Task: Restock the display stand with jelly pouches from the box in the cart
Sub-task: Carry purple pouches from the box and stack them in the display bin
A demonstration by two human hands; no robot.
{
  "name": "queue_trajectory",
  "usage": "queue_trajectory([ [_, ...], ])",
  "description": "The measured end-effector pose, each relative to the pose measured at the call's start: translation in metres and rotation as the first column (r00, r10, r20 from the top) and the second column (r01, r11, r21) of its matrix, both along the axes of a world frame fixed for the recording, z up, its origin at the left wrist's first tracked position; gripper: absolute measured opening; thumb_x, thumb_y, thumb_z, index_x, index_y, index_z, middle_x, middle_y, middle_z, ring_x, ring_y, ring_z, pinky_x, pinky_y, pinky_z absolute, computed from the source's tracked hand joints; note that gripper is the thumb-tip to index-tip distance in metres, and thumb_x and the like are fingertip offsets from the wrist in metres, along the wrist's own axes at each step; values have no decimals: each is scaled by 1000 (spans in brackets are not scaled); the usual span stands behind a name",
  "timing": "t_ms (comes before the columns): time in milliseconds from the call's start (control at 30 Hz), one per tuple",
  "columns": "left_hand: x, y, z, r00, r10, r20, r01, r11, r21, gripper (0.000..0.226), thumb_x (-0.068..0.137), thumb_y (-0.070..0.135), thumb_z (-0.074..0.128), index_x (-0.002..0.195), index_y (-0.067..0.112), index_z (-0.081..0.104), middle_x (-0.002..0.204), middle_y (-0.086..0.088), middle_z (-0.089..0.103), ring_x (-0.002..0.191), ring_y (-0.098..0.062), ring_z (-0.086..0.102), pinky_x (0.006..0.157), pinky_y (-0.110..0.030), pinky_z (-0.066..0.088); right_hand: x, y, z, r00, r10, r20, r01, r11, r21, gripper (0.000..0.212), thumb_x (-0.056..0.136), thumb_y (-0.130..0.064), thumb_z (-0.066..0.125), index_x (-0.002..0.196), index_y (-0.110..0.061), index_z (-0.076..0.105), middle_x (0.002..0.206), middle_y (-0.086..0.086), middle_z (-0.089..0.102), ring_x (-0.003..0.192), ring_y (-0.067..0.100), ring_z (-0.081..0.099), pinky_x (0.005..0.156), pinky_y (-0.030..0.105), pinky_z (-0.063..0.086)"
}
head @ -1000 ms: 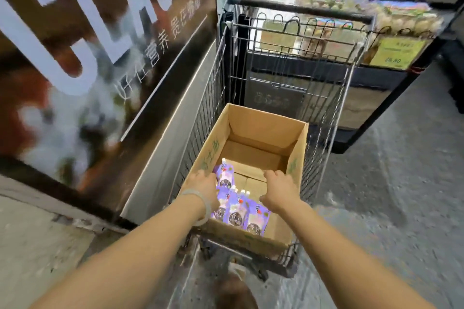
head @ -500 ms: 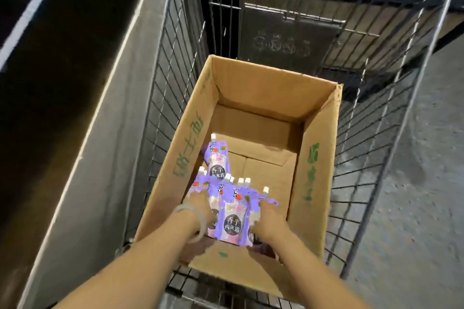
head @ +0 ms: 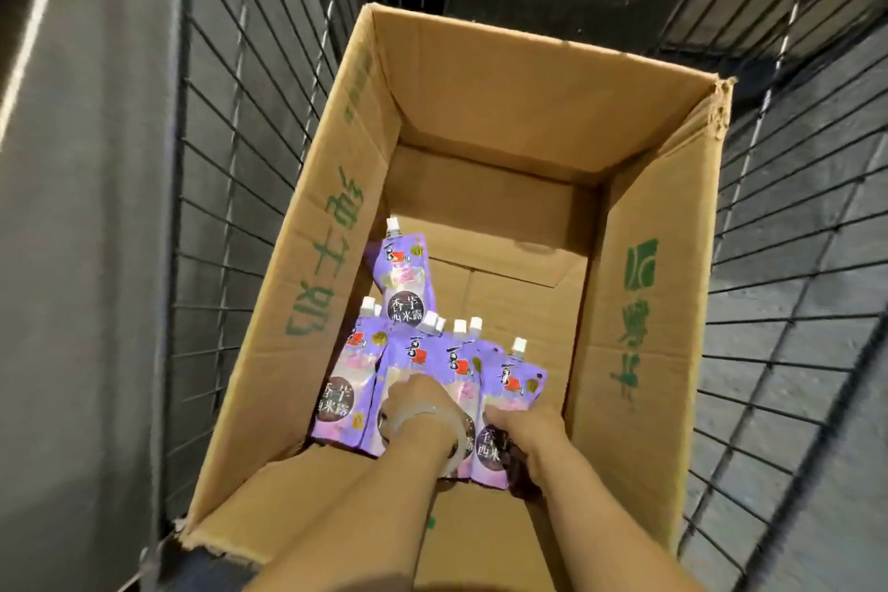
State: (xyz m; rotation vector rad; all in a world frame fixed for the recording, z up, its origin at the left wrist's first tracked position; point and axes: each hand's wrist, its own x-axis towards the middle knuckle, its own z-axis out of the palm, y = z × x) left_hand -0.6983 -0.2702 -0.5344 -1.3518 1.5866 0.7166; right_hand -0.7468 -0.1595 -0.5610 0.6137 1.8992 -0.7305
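Both hands are down in the box [head: 331,226] at its near left corner: left hand [head: 415,399] flat on the upright pouches [head: 473,380], right hand [head: 521,423] gripping their right side, spouts pointing away.

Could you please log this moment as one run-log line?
stage: picking | both hands on jelly pouches | in box | cart

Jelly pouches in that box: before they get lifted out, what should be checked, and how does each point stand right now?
1. Both hands inside the cardboard box: ok.
2. Left hand on the purple pouches: ok, touching; a firm hold: cannot tell.
3. Right hand on the rightmost pouch: ok, at its lower end; a firm hold: cannot tell.
4. White caps on: ok.
5. Lone pouch further back gathered: not ok.
6. Way up out of the box open: ok.
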Motion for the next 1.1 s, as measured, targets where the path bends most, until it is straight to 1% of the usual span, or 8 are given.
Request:
queue_trajectory([
  [133, 2, 0, -4, 999, 45, -21, -45, 998, 32, 52, 76, 32, 72, 119, 11, 49, 115, -6, 57, 107, -24, 59, 79, -30, 49, 3, 4, -4, 1000, 8, 5, -8, 1000, 11, 19, 65, -7, 76, 71, -15, 60, 78, 4, 67, 77, 22, 64, 79, 37, 55],
  [267, -3, -7, 3, 974, 216, -73, -212, 975, 60, 30, 85, 23, 64, 96, 6, 43, 69, -1, 45, 80, -23, 52, 68, -27, 41, 9, 0, -7, 995, -92, 25, 94, 992, -83, 40, 62, 0, 78, 97, -5, 60, 94, 10, 69, 83, 24, 66, 77, 38, 56],
  [367, -1, -17, 2, 936, 315, -158, -302, 948, 101, 56, 85, 19, 65, 130, 4, 35, 106, -10, 58, 103, -29, 57, 80, -32, 44, 11, -5, -5, 982, -159, 98, 173, 973, -153, 25, 75, 10, 68, 77, -13, 60, 100, 20, 69, 89, 31, 65, 86, 45, 54],
  [533, 5, -28, 21, 857, 442, -265, -400, 894, 200, 76, 86, 13, 67, 147, 10, 23, 147, -12, 40, 129, -31, 46, 99, -36, 41, 8, -13, 13, 979, -173, 104, 194, 949, -250, 22, 84, 8, 60, 87, -13, 57, 100, 15, 65, 90, 29, 63, 88, 45, 53],
  [667, 5, -48, 49, 749, 526, -404, -459, 851, 256, 69, 81, 8, 71, 141, 9, 37, 132, -10, 55, 111, -26, 57, 88, -33, 48, -8, -28, 40, 971, -223, 90, 240, 897, -372, 30, 81, 14, 60, 105, -3, 57, 96, 16, 66, 88, 31, 64, 87, 51, 53],
  [767, 2, -63, 82, 598, 616, -512, -519, 785, 339, 43, 82, -7, 66, 120, 8, 53, 107, -9, 63, 87, -23, 60, 69, -30, 50, -23, -43, 72, 982, -189, 7, 168, 859, -483, 32, 82, 15, 58, 105, -6, 58, 96, 14, 67, 80, 27, 64, 76, 41, 54],
  [900, 4, -76, 124, 480, 652, -587, -518, 751, 410, 40, 76, -9, 69, 108, 11, 57, 109, -15, 67, 96, -33, 65, 88, -55, 51, -39, -55, 124, 985, -111, -131, 14, 811, -585, 26, 84, 8, 61, 99, -13, 57, 109, 15, 67, 93, 30, 64, 90, 47, 52],
  [1100, 19, -77, 188, 333, 683, -650, -470, 718, 513, 48, 70, -4, 72, 114, 13, 61, 113, -19, 68, 106, -41, 63, 91, -69, 43, -46, -46, 201, 980, -97, -174, -56, 704, -708, 22, 84, 5, 62, 98, -12, 60, 91, 2, 68, 78, 18, 65, 72, 31, 53],
])
